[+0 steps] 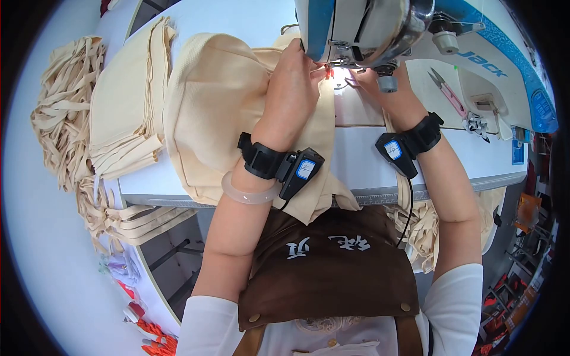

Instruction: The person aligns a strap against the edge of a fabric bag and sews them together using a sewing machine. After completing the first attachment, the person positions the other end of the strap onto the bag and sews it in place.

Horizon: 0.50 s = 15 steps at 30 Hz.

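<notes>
Under the head of a white and blue sewing machine, a cream cloth bag lies with its edge near the lit needle area. My left hand is closed on the bag's fabric just left of the needle, fingertips by the presser foot. To the right of the needle is my right hand, partly hidden behind the machine head; its fingers reach toward the lit spot and what they hold cannot be made out. A narrow cream strap hangs down below my right hand.
Folded cream cloth pieces are stacked at the left, beside a heap of straps. Pink-handled scissors lie right of the needle. More cream cloth hangs below the table's front edge.
</notes>
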Motion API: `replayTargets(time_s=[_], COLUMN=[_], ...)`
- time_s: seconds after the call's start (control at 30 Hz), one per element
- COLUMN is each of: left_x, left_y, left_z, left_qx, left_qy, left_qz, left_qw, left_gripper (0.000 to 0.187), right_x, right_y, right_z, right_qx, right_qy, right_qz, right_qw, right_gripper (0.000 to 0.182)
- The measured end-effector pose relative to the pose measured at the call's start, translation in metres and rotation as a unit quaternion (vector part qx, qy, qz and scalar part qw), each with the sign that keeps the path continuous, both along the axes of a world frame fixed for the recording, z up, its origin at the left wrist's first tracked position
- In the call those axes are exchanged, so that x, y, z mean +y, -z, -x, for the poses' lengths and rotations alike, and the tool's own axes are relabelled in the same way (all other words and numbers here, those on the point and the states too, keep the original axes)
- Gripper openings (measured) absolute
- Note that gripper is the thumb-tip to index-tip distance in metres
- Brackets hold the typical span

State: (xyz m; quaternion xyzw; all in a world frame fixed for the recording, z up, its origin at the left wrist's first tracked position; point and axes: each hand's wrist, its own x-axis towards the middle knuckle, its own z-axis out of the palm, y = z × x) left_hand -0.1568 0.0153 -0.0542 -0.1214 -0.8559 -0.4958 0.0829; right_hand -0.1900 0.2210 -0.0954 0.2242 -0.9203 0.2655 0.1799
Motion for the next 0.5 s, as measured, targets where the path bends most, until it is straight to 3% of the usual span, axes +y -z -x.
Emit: replayTargets(time_s=[0.13, 0.27, 0.5], left_x=[-0.001, -0.001, 0.0], left_y=[0.002, 0.002, 0.002], left_z=[0.002, 0.001, -0.002], left_qx=[0.013, 0.015, 0.012], left_qy=[-0.001, -0.003, 0.001], left_qz=[0.021, 0.022, -0.005], left_qw=[1.0, 1.0, 1.0], left_gripper=[0.028, 0.027, 0.026], right_x=[-0.001, -0.007, -0.002], right_y=[-0.007, -0.01, -0.013], right_z=[-0.004, -0.005, -0.004], right_qx=[0.018, 0.031, -0.026], right_qy=[0.001, 0.009, 0.016], right_qz=[-0.015, 0.061, -0.037], right_qw=[1.0, 0.998, 0.999], right_gripper=[0.024, 0.021, 0.025])
